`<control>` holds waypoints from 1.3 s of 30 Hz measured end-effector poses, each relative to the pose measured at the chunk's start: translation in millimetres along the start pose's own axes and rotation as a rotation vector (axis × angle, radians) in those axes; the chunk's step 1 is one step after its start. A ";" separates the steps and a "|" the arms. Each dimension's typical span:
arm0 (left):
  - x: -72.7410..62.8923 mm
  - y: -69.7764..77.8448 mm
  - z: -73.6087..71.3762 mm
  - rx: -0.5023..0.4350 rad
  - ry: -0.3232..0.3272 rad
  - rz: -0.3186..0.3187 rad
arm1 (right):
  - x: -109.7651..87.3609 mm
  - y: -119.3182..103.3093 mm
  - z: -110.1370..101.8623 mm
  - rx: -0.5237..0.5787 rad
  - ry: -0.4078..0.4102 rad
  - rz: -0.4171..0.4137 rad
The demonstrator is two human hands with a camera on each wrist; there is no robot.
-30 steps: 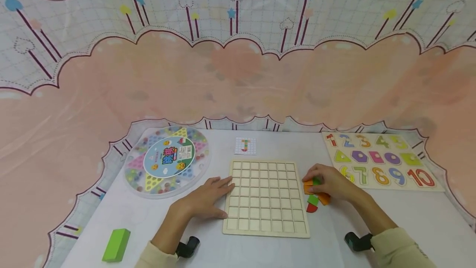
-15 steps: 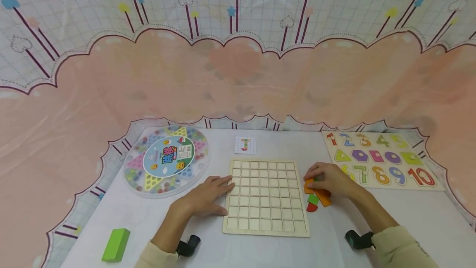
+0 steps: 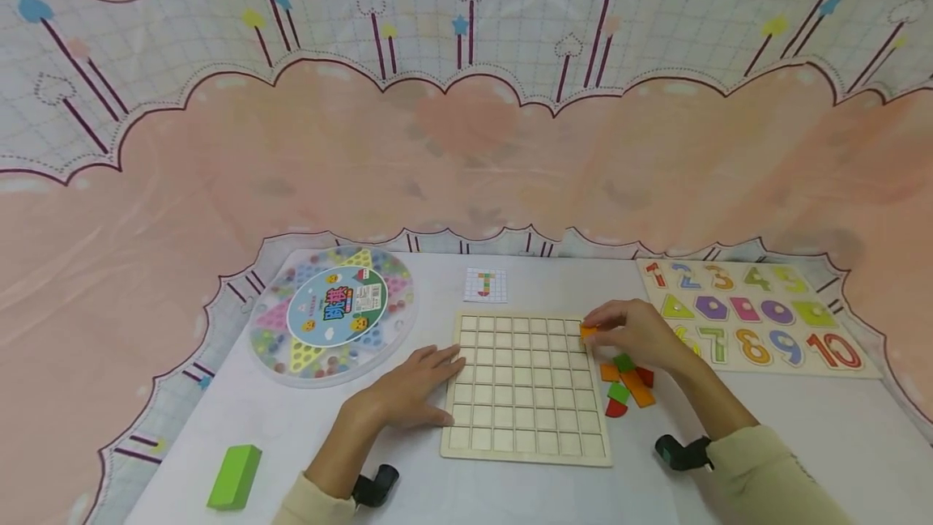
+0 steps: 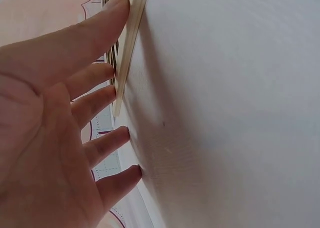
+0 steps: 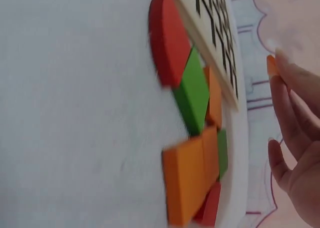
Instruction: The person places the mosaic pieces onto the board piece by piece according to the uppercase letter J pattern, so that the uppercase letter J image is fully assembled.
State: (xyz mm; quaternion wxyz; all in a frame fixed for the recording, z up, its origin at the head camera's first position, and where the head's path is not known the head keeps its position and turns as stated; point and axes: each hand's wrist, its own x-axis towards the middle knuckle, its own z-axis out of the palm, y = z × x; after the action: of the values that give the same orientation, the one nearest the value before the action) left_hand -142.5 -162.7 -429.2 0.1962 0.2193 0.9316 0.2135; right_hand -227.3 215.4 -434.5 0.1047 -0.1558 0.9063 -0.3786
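We look over a white table (image 3: 554,501) backed by a printed cloth (image 3: 437,152), peach clouds scalloped under faintly gridded white, with creases on its left side. At the table's left lies a round game set (image 3: 337,306) with clear edges and a glossy label; at the right, a number board (image 3: 758,349) with coloured numerals and shapes. A small gridded card (image 3: 485,285) lies behind the pale wooden grid board (image 3: 526,387), whose thin ridges frame square cells. A smooth green block (image 3: 235,476) lies near the left front.

Beside the grid board's right edge we see flat-faced pieces: a rounded red piece (image 3: 615,408), a long orange piece (image 3: 637,388), and other green, orange and red ones, some touching.

Our left hand (image 3: 408,389) spreads its fingers, thumb and two fingertips against the grid board's left edge. Our right hand (image 3: 637,333) pinches a small orange piece (image 3: 587,331) between thumb and fingers at that board's far right corner; we cannot tell whether piece and board touch.
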 end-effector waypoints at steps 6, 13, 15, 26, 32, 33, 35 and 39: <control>0.2 1.3 -0.2 0.014 0.005 0.001 | 14.6 -14.4 17.4 0.051 0.021 0.009; 5.1 0.0 1.2 0.057 0.015 0.031 | 29.4 -35.4 36.9 0.087 -0.012 -0.059; 6.7 -1.0 1.5 0.031 0.007 0.027 | 33.2 -40.7 43.2 0.101 -0.025 -0.080; 7.4 -5.5 3.2 -0.053 -0.034 -0.014 | 45.0 -58.8 77.8 0.090 -0.041 -0.088; 8.5 -4.0 1.2 -0.061 -0.043 -0.020 | 50.8 -62.2 83.4 0.060 -0.030 -0.034; 8.7 -4.0 0.8 -0.063 -0.043 -0.023 | 52.2 -62.5 84.2 0.051 -0.027 -0.032; 9.2 -4.2 0.4 -0.068 -0.043 -0.032 | 54.8 -63.3 85.7 0.032 -0.028 -0.041; 9.5 -4.4 -0.6 -0.065 -0.042 -0.046 | 58.8 -65.9 88.7 -0.008 -0.032 -0.072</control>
State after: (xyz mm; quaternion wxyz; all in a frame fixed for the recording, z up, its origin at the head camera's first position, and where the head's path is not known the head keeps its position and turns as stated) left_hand -152.2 -161.7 -433.5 0.2278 0.1959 0.9245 0.2345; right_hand -241.3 92.3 -452.6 0.1050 -0.1949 0.8999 -0.3758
